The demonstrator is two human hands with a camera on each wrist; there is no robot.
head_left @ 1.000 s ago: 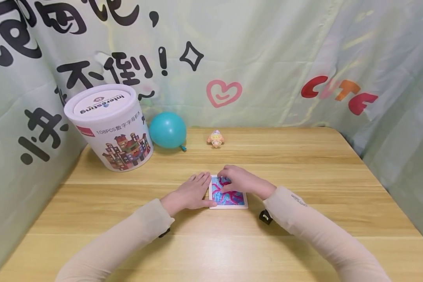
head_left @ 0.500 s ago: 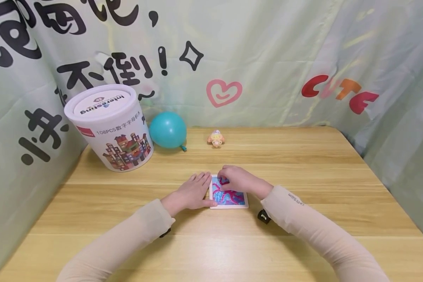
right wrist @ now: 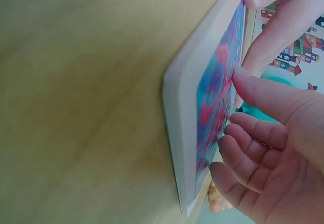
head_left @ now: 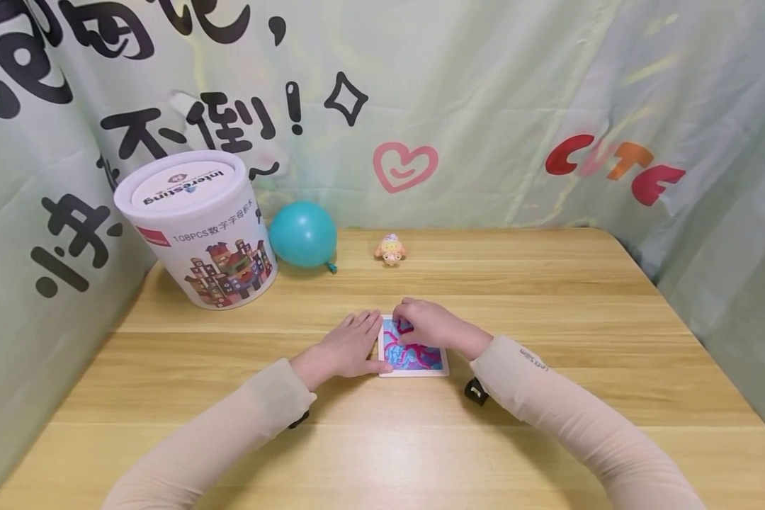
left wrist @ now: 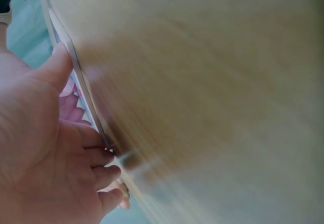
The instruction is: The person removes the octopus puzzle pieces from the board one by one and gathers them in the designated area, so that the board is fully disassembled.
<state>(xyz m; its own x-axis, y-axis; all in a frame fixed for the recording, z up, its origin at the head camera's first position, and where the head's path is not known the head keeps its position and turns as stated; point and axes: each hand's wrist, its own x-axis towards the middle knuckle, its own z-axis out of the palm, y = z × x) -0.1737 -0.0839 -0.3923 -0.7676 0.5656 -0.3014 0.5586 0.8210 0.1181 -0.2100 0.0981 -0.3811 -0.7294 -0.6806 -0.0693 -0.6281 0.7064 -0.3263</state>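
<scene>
Head view, left to right across the wooden worktop [head_left: 382,446]: a white lidded tub [head_left: 194,227] stands at the far left corner, a teal balloon [head_left: 302,235] just beside it toward the far edge. Nearer me, my left hand [head_left: 346,348] lies with fingers straight against the left edge of a white-bordered picture board [head_left: 423,360], thumb resting on its near left corner. The board lies flat around the middle of the worktop, its sides roughly in line with the worktop's far edge; it looks close to square, and I can make out no long axis. Beyond it, near the middle of the far edge, sits a small figurine [head_left: 390,251]. From the right, my right hand [head_left: 432,327] reaches over the board, fingers bent, tips at the far left part of the pink-and-blue picture; I cannot tell whether they pinch a loose piece. The right wrist view shows that thumb apart from the fingers, close to the picture's surface. Neither hand is clearly the nearer: the left is against the board's side, the right above its face. By my judgement, any move turns on that split, the left bracing the edge, the right working between far edge and centre.
</scene>
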